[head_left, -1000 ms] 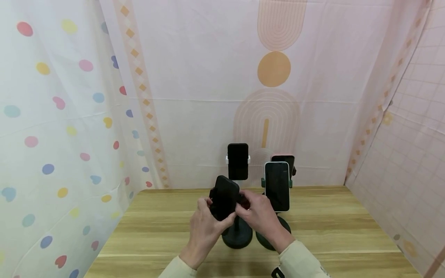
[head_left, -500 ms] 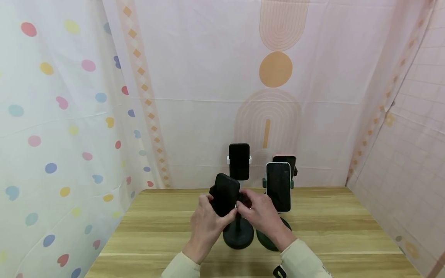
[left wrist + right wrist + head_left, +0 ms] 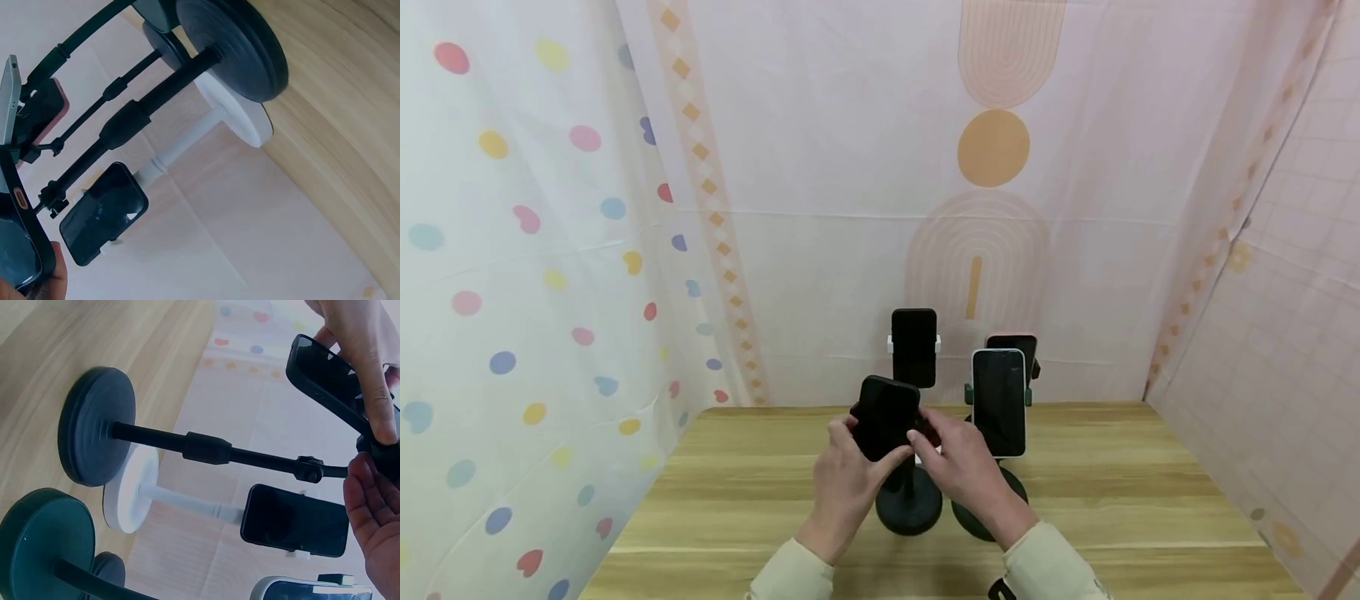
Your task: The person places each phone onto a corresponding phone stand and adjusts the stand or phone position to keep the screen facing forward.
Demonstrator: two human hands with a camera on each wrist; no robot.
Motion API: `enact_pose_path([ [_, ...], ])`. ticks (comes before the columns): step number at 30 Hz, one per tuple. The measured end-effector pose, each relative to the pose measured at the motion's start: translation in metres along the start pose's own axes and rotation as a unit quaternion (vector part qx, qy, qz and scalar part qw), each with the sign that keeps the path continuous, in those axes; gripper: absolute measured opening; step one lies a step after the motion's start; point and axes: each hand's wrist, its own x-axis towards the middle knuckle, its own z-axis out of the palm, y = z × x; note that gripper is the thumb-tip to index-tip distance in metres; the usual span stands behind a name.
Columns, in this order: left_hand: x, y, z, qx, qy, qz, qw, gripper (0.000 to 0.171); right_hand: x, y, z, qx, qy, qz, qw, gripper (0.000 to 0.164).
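A black phone (image 3: 887, 417) is tilted above the black phone stand (image 3: 910, 507). My left hand (image 3: 845, 487) grips the phone, its thumb along the lower edge and fingers at the left side. My right hand (image 3: 964, 460) pinches the stand's dark clamp at the phone's right edge; fingers hide most of the clamp. In the right wrist view, the left thumb lies across the phone (image 3: 328, 378), and the right fingertips meet the clamp beneath it. The stand's thin pole (image 3: 262, 457) leads up to that clamp.
Behind stands a white stand (image 3: 134, 494) bearing a black phone (image 3: 913, 348). To the right, a green stand (image 3: 47, 544) carries a white-edged phone (image 3: 998, 404), with a pink-edged phone (image 3: 1017, 346) behind it. All stand on a wooden table (image 3: 737, 500) before hanging cloths.
The held phone has turned slightly and tipped, its lower edge now higher. Both hands keep hold in nearly the same place, the left thumb a little higher.
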Motion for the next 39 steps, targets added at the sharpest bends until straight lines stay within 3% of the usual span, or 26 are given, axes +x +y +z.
enact_pose_path([
  [5,0.001,-0.006,-0.002,-0.016,0.011,0.035,0.9992,0.09,0.0,0.001,0.0,-0.012,0.008,-0.011,1.0,0.031],
  [10,-0.001,-0.009,-0.002,-0.032,0.005,0.079,0.9963,0.07,0.001,0.001,-0.003,-0.03,0.016,-0.017,0.999,0.034],
  [13,-0.001,-0.007,0.0,-0.041,0.001,0.089,0.9952,0.061,0.003,0.002,-0.005,-0.045,0.014,-0.011,0.999,0.036],
  [27,0.002,0.002,0.002,-0.054,-0.008,0.062,0.9966,0.035,0.004,0.002,-0.009,-0.063,0.008,0.003,0.998,0.038],
  [39,0.001,-0.002,-0.003,-0.085,-0.026,0.044,0.9951,0.042,0.002,0.003,-0.009,-0.035,0.001,0.03,0.999,0.04],
])
